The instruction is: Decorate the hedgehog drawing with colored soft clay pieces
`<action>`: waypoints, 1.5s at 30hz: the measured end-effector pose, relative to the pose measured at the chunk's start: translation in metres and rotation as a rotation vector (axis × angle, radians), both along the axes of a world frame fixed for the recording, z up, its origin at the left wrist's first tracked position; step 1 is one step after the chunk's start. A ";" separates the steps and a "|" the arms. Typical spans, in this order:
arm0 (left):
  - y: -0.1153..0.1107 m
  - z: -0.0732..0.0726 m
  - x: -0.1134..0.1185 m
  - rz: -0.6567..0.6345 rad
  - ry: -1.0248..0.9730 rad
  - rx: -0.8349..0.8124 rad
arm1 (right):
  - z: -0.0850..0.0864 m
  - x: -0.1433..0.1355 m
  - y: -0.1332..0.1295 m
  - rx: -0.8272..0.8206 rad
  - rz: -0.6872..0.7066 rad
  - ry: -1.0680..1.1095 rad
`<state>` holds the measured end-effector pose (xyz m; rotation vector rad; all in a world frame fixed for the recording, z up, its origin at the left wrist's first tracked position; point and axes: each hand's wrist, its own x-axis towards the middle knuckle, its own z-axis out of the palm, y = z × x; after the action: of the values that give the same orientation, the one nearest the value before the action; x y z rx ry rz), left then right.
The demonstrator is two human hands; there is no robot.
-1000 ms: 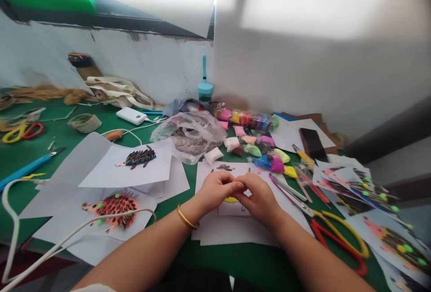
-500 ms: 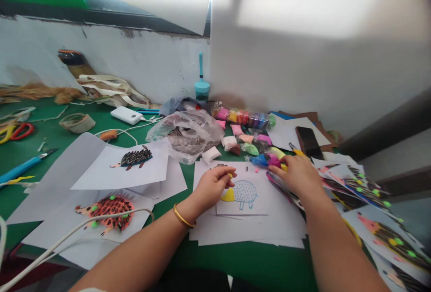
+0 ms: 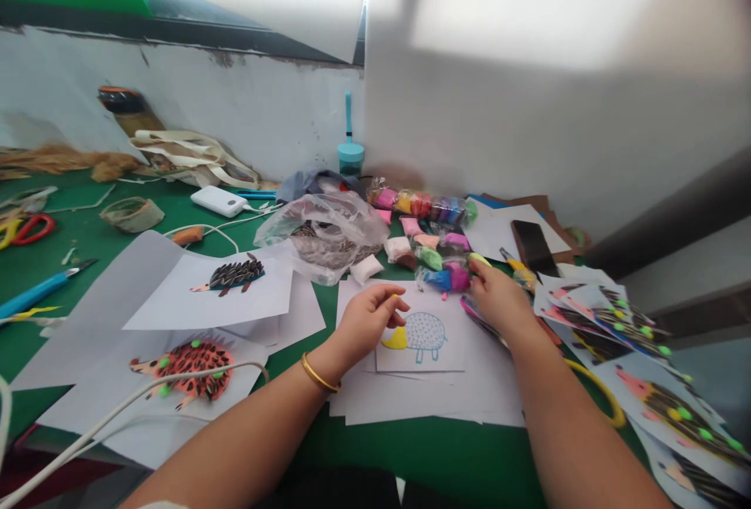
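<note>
Left hand point(image 3: 372, 323): mid-frame, over the left edge of the drawing sheet point(image 3: 449, 364). Fingers curled, slight opening at the tips; speck of yellow at the fingertips, can't tell if gripped. Right hand point(image 3: 500, 294): right of centre, palm down, fingers bent, tips at the clay packets point(image 3: 456, 276), by the magenta and pale-green ones. Fingertips partly hidden, can't tell how far open or if anything is held.

Drawing sheet: centre, on top of the paper stack point(image 3: 411, 403). Blue outlined, dotted animal with a yellow head point(image 3: 395, 338), just below the left fingertips. Its right edge lies short of the right forearm; gap between the hands shows the drawing's body.

Room: green tabletop point(image 3: 434, 450) shows in a strip below the stack's lower edge, between the forearms. Upper side is tight: packets and the plastic bag point(image 3: 328, 235) line the stack's top edge. Right side is tight too: yellow scissor handle point(image 3: 610, 399) beside the right forearm, hedgehog pictures point(image 3: 674, 407) overlapping out to the lower-right corner. Left: seed hedgehog sheet point(image 3: 176, 302) at left-centre, white cable point(image 3: 111, 415) crossing the red hedgehog picture point(image 3: 196, 368) at lower left, near the left forearm. Phone point(image 3: 533, 247) upper right of the right hand, apart from it.
</note>
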<state>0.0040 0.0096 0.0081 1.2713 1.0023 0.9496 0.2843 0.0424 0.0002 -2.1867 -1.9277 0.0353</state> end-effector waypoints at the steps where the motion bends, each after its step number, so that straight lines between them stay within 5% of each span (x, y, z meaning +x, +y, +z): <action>1: 0.000 0.000 0.000 0.006 0.001 -0.004 | -0.001 0.004 -0.001 0.018 0.001 -0.015; 5: 0.002 -0.001 -0.004 0.028 0.052 0.054 | -0.004 0.022 -0.006 -0.028 0.101 -0.198; 11: 0.003 -0.002 -0.006 0.062 0.077 0.174 | -0.004 0.020 -0.006 -0.096 0.048 -0.262; 22: 0.002 -0.006 -0.002 0.081 0.057 0.169 | 0.023 0.004 -0.023 0.217 -0.109 -0.156; 27: 0.000 -0.004 -0.002 0.063 0.136 0.307 | 0.026 -0.046 -0.039 0.410 0.351 0.374; 30: -0.002 -0.001 -0.002 0.048 0.210 0.364 | 0.024 -0.074 -0.049 0.380 0.524 0.427; 37: -0.003 0.004 -0.002 0.050 0.264 0.299 | 0.019 -0.089 -0.054 0.350 0.593 0.480; 45: -0.003 0.003 0.001 0.008 -0.122 -0.078 | 0.013 -0.092 -0.055 0.403 0.550 0.669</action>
<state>0.0048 0.0063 0.0110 1.1319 0.9406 0.9737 0.1920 -0.0126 0.0133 -1.1408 -1.8440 0.3782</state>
